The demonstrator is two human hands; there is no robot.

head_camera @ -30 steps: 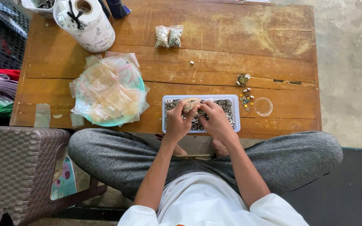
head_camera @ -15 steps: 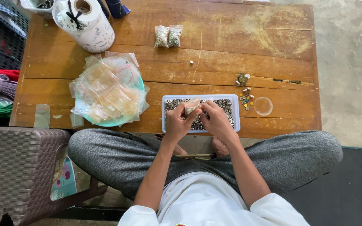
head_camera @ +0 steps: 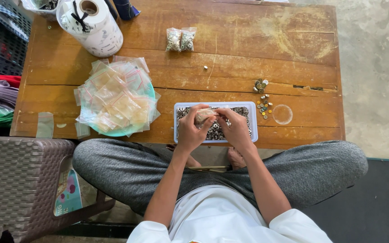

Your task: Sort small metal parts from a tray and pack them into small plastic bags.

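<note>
Head view, looking straight down on a seated person with crossed legs at a low wooden counter (head_camera: pixel 248 40). The left hand (head_camera: pixel 189 131) and the right hand (head_camera: pixel 236 129) meet over a white rectangular tray (head_camera: pixel 253 122) at the near edge of the counter; the tray is filled with small metal rings. Between the two hands sits a small clear bag (head_camera: pixel 202 116), pinched by the fingers of the left hand, with the fingertips of the right hand closed at its mouth; whether those fingertips also carry a ring cannot be told at this size.

To the left of the tray lies a heap of empty clear bags (head_camera: pixel 113 96) on a pale green plate. Two filled bags (head_camera: pixel 181 39) rest side by side near the far edge. A white roll (head_camera: pixel 91 24) stands at the far left corner. Loose brass-coloured pieces (head_camera: pixel 262 96) and a clear round lid (head_camera: pixel 282 114) lie to the right of the tray, and one single ring (head_camera: pixel 205 67) lies apart in the middle of the counter.

Risks, as a judgement: the bag is thin and held only by the fingertips, so a slack pinch could tip its contents back into the tray; the tray stands at the counter's near edge, so a push from a wrist could send rings onto the lap or floor
</note>
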